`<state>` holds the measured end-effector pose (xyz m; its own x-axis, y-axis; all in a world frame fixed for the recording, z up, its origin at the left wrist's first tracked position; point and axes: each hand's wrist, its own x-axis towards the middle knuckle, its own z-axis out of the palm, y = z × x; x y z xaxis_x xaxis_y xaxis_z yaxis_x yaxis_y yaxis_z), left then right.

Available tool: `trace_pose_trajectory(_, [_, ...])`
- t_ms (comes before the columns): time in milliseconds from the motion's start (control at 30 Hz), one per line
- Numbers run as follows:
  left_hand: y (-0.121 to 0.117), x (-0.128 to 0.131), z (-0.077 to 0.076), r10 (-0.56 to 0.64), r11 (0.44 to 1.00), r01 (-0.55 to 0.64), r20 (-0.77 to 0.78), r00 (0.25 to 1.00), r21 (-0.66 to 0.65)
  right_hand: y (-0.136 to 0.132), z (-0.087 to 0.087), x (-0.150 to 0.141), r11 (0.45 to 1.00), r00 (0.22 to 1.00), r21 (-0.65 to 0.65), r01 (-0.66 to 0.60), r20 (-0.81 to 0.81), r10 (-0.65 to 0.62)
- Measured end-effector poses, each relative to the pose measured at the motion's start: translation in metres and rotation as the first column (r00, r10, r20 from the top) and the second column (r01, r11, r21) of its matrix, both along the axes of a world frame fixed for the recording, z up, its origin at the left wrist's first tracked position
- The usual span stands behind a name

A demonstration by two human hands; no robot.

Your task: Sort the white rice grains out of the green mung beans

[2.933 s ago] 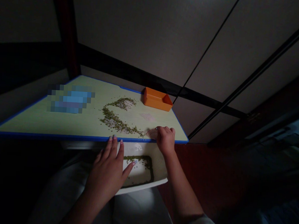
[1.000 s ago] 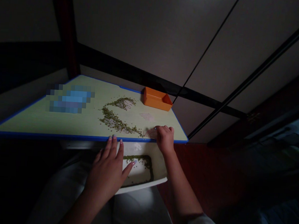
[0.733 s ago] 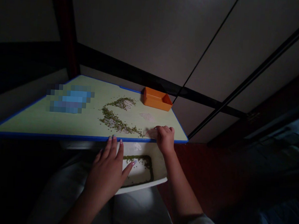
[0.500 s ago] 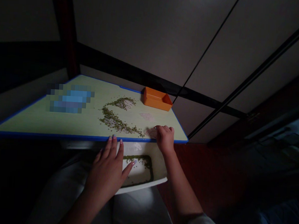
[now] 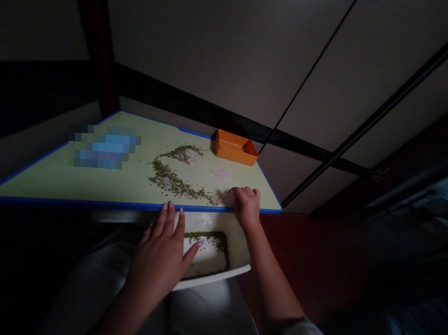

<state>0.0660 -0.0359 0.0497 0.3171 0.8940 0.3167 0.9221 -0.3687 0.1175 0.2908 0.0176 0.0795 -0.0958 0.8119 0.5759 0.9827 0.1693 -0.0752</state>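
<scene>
My left hand [image 5: 160,252] lies flat with its fingers spread, the fingertips at the blue front edge of the low table [image 5: 94,186]. Below that edge is a white basin [image 5: 238,246], partly covered by this hand, with small green beans [image 5: 200,234] along the side of its floor. My right hand [image 5: 247,207] is closed at the table's front right, beside a small patch of pale grains [image 5: 225,198]. Whatever its fingers pinch is hidden. To its left, green beans mixed with pale grains [image 5: 170,178] spread in a curved heap.
An orange open box [image 5: 236,154] stands at the table's back right corner. Another thin patch of pale grains [image 5: 220,174] lies in front of it. A blurred blue item [image 5: 111,148] is on the left. Cabinet panels [image 5: 216,51] rise behind the table.
</scene>
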Motion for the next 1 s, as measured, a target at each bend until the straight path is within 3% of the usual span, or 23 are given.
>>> trace_pose_trajectory(1000, [0.0004, 0.0003, -0.0022, -0.006, 1.000, 0.006, -0.001, 1.000, 0.004, -0.0010, 0.0003, -0.0010, 0.999, 1.000, -0.025, -0.020, -0.006, 0.020])
